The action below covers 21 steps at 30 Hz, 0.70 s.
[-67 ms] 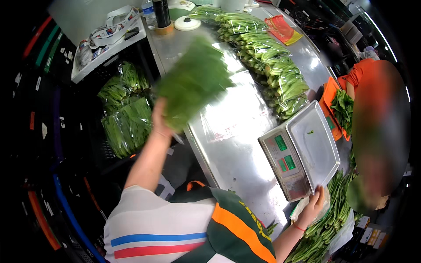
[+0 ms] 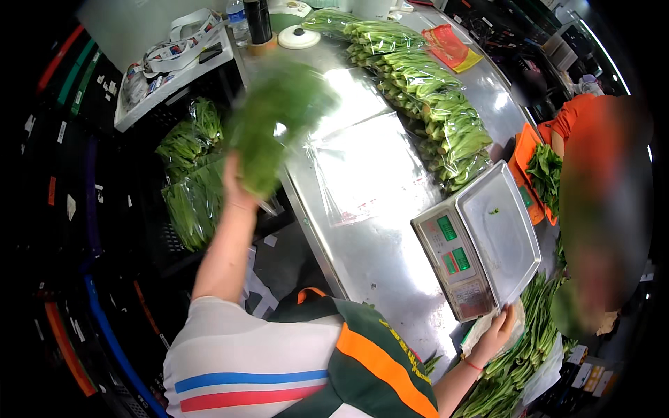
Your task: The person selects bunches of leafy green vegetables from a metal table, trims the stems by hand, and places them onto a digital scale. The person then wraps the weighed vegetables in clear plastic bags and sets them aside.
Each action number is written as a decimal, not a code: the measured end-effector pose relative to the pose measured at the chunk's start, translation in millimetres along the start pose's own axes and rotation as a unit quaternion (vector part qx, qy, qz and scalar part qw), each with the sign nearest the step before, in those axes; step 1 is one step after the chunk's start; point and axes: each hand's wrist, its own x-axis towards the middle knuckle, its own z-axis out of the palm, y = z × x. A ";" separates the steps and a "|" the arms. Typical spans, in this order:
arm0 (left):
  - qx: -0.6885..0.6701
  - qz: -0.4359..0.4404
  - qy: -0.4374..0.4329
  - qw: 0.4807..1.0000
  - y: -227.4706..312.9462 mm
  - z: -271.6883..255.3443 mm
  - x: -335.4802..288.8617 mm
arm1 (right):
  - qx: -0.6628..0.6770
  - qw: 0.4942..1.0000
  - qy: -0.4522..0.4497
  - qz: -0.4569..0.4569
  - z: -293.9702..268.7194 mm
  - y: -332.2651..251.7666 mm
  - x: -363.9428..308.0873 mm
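Observation:
A bag of leafy greens (image 2: pixel 279 122), smeared by motion, hangs over the table's left edge with my left hand (image 2: pixel 238 182) closed on its lower end. Just left of it and lower, several bagged greens (image 2: pixel 191 202) lie in a black crate. My right hand (image 2: pixel 496 333) rests by the near corner of the weighing scale (image 2: pixel 498 230), above a pale plastic wrap and long loose green stalks (image 2: pixel 526 341). Its fingers are bent, and what they may hold is hidden. On the scale's pan lies only a small green scrap.
Bagged greens (image 2: pixel 425 90) stand in a row along the table's far side. Flat clear plastic bags (image 2: pixel 369 167) lie mid-table. A red and yellow bag (image 2: pixel 449 47) is at the back. Across the table a person in orange (image 2: pixel 578 118) is beside an orange tray (image 2: pixel 523 164) of greens.
My left hand has swung left with the bag of greens, away from the table and toward the black crate. The right hand has barely moved.

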 end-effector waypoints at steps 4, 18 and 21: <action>0.089 0.169 0.338 0.921 114.3 -108.0 43.1 | -0.202 0.979 0.035 0.005 -33.7 90.1 -21.4; 0.392 -0.079 -0.123 0.908 -164.7 150.2 28.9 | -0.172 0.951 0.218 0.134 -24.4 145.8 -17.1; 0.388 -0.078 -0.333 0.856 -179.2 192.1 -16.9 | -0.109 0.949 0.293 0.049 -33.1 75.4 -35.3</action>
